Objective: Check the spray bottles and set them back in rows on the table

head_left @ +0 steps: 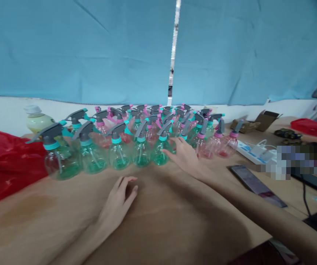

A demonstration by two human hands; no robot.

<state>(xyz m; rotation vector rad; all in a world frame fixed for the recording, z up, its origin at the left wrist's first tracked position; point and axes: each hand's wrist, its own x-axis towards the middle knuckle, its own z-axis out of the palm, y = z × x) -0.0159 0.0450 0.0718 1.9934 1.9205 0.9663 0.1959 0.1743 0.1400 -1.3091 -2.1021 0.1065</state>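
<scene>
Clear green-tinted spray bottles with grey trigger heads and turquoise collars form the front row. My right hand (pixel 184 154) is at the right end of this row, its thumb across the front of a green spray bottle (pixel 160 156) and its fingers at the far right side; the bottle stands upright on the table. Another turquoise-collared bottle is partly hidden behind that hand. My left hand (pixel 119 198) rests low over the brown table (pixel 153 217), fingers loosely curled, thumb apart, holding nothing. Pink-tinted spray bottles (pixel 212 145) stand to the right.
More spray bottles (pixel 138 119) crowd behind the front row. Red plastic (pixel 9 162) and a white-capped jar (pixel 38 119) lie left. On the right are a phone (pixel 258 186), a power strip (pixel 249 152), cables and an opened cardboard box (pixel 266 119). A blue cloth (pixel 105 55) hangs behind.
</scene>
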